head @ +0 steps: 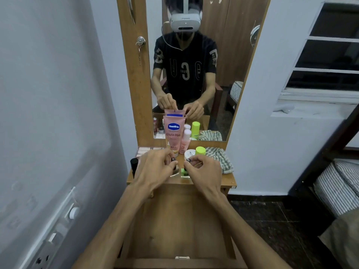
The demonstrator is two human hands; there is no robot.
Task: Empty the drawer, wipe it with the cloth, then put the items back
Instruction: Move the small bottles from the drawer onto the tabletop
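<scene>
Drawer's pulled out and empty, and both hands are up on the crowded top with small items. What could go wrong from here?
1. The left hand and right hand each pinch a small dark item over packed toiletries; a slip could drop one into the open drawer.
2. The tall Vaseline tube stands right behind the hands and might tip if nudged.
3. The checked cloth lies at the top's right edge and could slide off.

Wooden drawer (180,226) is pulled open, near, interior bare. Green-white checked cloth (218,159) is crumpled far right on tabletop. Pink Vaseline tube (173,133) is stood upright by mirror, bottles beside.
</scene>
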